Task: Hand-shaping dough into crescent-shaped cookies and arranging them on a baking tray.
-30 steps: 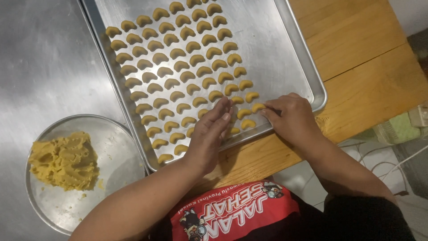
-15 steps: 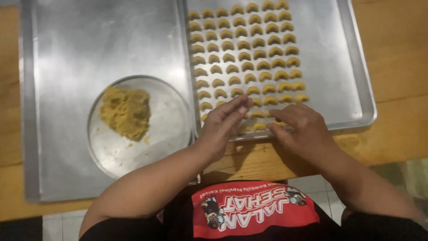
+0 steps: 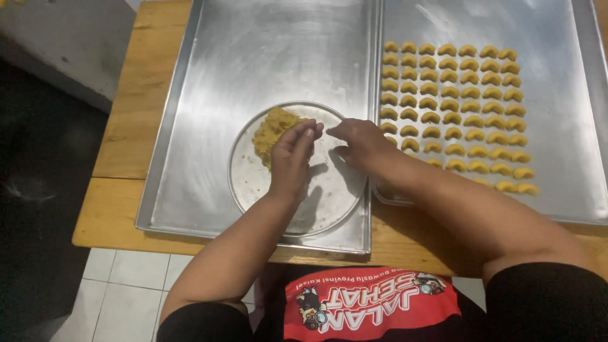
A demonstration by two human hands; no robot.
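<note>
I am seeing the left hand (image 3: 292, 158) reaching over the round metal plate (image 3: 329, 202) with its fingers held together and nearly straight, the fingertips pressing at the edge of the yellow dough lump (image 3: 271, 130); whether anything is pinched between them I cannot tell. The right hand (image 3: 360, 138) is hovering over the plate's right rim, loosely curled, its thumb and forefinger drawn toward the left fingertips; it is gripping nothing that I can make out.

The plate is sitting inside a large, shallow metal tray (image 3: 209, 95), and a second metal tray (image 3: 570, 126) is lying just beside it on the right. Both are resting on a wooden tabletop (image 3: 126, 126), with pale floor tiles (image 3: 120, 285) showing below its near edge and dark floor to the left.

The dough lump is lying on the upper left part of the plate, its longer side running from near left to far right. On the right tray, small crescent-shaped dough pieces (image 3: 456, 107) are lying in tidy rows running left to right.
</note>
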